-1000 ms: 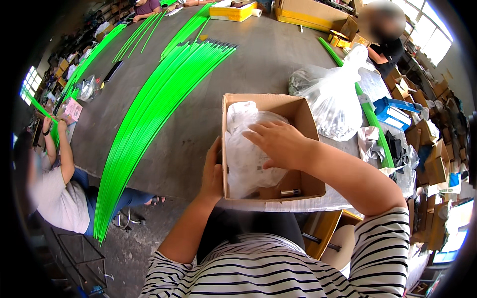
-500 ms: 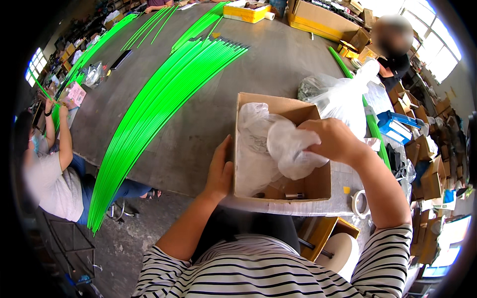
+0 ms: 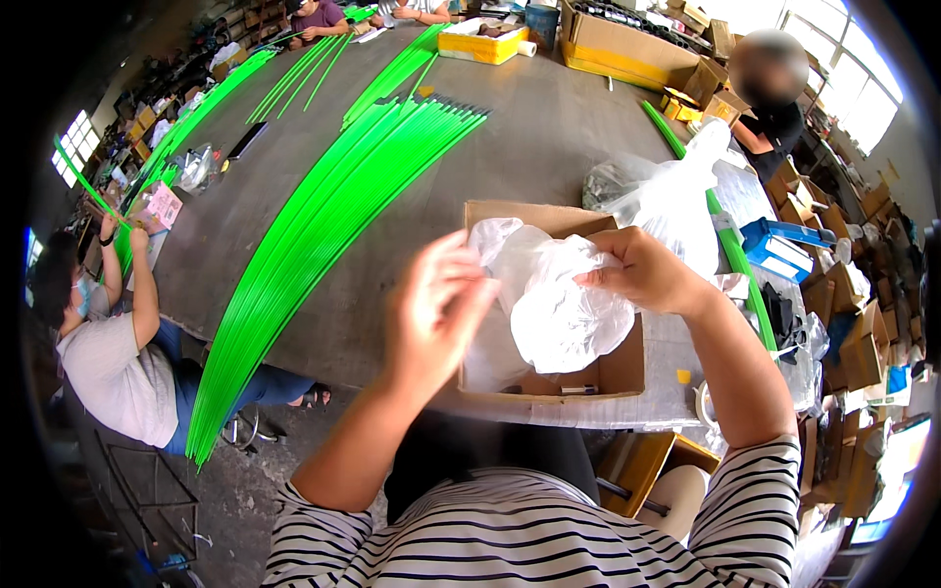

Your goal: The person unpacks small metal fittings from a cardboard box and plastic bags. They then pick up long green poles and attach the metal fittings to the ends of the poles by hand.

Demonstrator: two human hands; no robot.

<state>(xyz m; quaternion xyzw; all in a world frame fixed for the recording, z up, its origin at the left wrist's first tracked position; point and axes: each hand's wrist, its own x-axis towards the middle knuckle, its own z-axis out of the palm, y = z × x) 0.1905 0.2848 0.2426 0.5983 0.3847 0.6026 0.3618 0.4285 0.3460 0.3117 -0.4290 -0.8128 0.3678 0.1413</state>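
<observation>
A small cardboard box (image 3: 627,367) stands at the table's near edge in front of me. Above it, my right hand (image 3: 657,269) pinches a crumpled clear plastic bag (image 3: 573,318) by its upper right side. The bag hangs over the box; what it contains, if anything, I cannot make out. My left hand (image 3: 436,314) is raised at the box's left side, blurred, with its fingers apart and bent toward the plastic. More clear plastic (image 3: 495,235) shows inside the box, near those fingertips. A small object (image 3: 578,389) lies on the box's bottom.
Long bright green rods (image 3: 323,235) lie fanned across the table (image 3: 529,127) to my left. A large tied plastic bag (image 3: 676,206) and a blue box (image 3: 774,250) are to the right. A seated person (image 3: 127,363) handles green rods at the left; others sit around the table.
My left hand has let go of the box's side and risen toward the plastic. My right hand has drawn the bag slightly up and nearer, where it spreads fuller.
</observation>
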